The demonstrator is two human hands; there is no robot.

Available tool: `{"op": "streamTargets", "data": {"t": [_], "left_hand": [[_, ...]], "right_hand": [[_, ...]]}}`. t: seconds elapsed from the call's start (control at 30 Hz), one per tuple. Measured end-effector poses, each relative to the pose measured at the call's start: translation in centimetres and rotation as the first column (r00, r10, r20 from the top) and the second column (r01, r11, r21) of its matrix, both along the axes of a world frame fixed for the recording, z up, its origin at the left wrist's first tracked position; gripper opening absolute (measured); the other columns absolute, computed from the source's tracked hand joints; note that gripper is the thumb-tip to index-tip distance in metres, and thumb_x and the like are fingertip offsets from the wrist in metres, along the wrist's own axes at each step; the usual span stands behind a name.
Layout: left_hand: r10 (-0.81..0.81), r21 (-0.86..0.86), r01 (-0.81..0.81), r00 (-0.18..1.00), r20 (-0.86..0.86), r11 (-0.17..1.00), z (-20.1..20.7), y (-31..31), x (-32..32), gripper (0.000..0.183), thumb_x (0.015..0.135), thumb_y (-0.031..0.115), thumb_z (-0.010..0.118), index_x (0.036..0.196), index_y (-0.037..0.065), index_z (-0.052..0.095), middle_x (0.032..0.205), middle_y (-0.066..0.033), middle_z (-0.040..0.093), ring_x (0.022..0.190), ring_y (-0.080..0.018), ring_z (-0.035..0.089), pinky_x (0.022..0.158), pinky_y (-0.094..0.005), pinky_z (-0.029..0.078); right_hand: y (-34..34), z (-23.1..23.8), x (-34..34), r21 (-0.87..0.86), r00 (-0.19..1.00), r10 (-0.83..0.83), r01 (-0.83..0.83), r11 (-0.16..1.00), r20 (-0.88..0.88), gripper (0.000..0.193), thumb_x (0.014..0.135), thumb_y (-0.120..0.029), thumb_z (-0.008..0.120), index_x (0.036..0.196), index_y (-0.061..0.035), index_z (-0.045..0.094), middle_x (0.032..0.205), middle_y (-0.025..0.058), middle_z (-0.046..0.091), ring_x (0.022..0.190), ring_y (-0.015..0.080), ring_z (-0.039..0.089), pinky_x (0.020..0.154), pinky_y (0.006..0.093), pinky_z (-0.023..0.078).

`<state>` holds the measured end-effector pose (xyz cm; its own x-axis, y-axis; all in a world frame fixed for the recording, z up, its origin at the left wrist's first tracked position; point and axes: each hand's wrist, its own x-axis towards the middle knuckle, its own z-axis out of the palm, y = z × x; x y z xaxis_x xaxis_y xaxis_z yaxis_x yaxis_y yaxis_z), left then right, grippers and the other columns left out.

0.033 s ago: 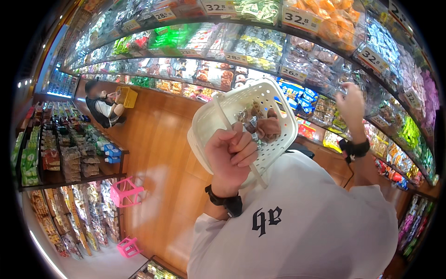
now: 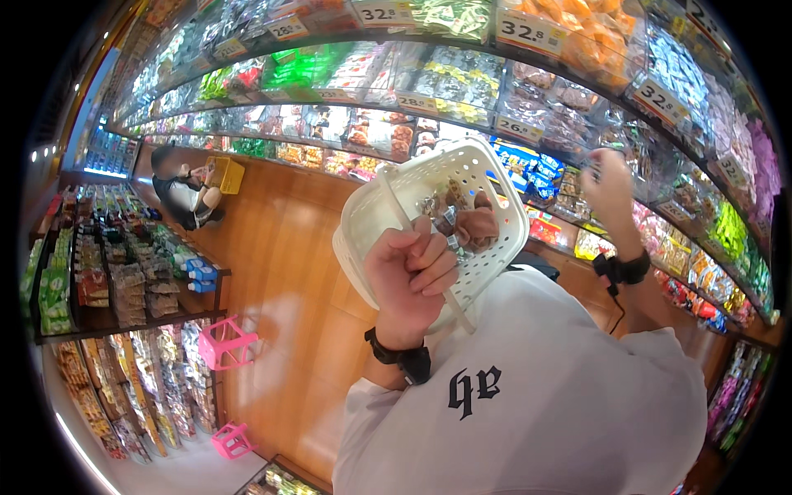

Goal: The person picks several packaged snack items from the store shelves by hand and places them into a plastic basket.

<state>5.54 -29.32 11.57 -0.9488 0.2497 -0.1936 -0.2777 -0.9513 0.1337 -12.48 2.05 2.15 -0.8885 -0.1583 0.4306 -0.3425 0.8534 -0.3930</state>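
My left hand (image 2: 412, 276) is closed round the handle (image 2: 393, 196) of a cream plastic shopping basket (image 2: 356, 227) with a pierced wall. Several small wrapped snacks (image 2: 476, 224) lie inside it, brown and silvery ones among them. To the right of the basket, my right hand (image 2: 612, 188) is raised in front of the stocked shelves, its fingers curled together. Something small and dark shows at its fingertips, too blurred to name. Behind that hand are bins of clear-wrapped snacks (image 2: 569, 91), and blue packets (image 2: 528, 169) lie on a lower shelf between it and the basket.
Curved shelves of packaged sweets run along the far side and the right. At the far left a person (image 2: 183, 188) sits low beside a yellow basket (image 2: 224, 175). Pink stools (image 2: 224, 342) stand on the wooden floor (image 2: 289, 330) by the left display rack (image 2: 124, 318).
My right hand has shifted slightly left, toward the basket, and its fingers are drawn in more. The left hand and the basket stay in place.
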Motion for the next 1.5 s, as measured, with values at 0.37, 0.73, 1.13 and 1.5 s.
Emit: {"op": "streamTargets", "data": {"t": [0.37, 0.73, 1.13, 1.5], "left_hand": [[-0.155, -0.057, 0.155, 0.988, 0.009, 0.986, 1.6, 5.0, -1.2, 0.024, 0.09, 0.018, 0.048, 0.069, 0.012, 0.038, 0.057, 0.0035, 0.029, 0.044, -0.008, 0.029, 0.04, -0.0244, 0.028], [-0.08, -0.149, 0.097, 0.99, 0.113, 0.984, 1.9, 4.7, -1.0, 0.026, 0.086, 0.018, 0.05, 0.065, 0.014, 0.036, 0.055, 0.0047, 0.026, 0.043, -0.0071, 0.024, 0.039, -0.0235, 0.023], [-0.145, -0.086, 0.154, 0.984, 0.104, 0.984, 1.3, 6.0, -3.7, 0.025, 0.088, 0.016, 0.049, 0.066, 0.013, 0.037, 0.055, 0.0041, 0.027, 0.043, -0.0078, 0.025, 0.039, -0.0241, 0.024], [-0.177, -0.054, 0.182, 0.98, 0.085, 0.982, 1.3, 6.3, -3.4, 0.025, 0.087, 0.015, 0.049, 0.066, 0.013, 0.037, 0.055, 0.0043, 0.028, 0.043, -0.008, 0.025, 0.04, -0.0247, 0.024]], "right_hand": [[-12.9, -10.2, -0.8, -0.17, 0.49, 0.616, -0.682, 0.712, 0.617, 0.041, 0.08, -0.022, 0.071, 0.115, -0.0033, 0.059, 0.099, 0.0178, 0.069, 0.094, 0.0358, 0.067, 0.084, 0.0429, 0.053], [-5.3, -0.8, 1.0, -0.124, 0.705, 0.689, -0.709, 0.694, -0.17, 0.015, 0.066, -0.007, 0.074, 0.076, -0.0185, 0.073, 0.126, -0.0037, 0.061, 0.117, 0.0288, 0.044, 0.102, 0.0418, 0.032], [5.7, -1.1, 2.2, -0.295, 0.891, 0.38, -0.443, 0.847, -0.248, 0.01, 0.073, -0.002, 0.072, 0.08, -0.0096, 0.071, 0.109, 0.0015, 0.071, 0.101, 0.0241, 0.054, 0.091, 0.0376, 0.043], [15.1, 0.1, -1.7, -0.189, 0.926, 0.164, -0.237, 0.953, -0.339, 0.018, 0.079, 0.005, 0.067, 0.094, -0.0048, 0.063, 0.114, 0.0089, 0.067, 0.118, 0.0316, 0.059, 0.104, 0.0439, 0.043]]}}
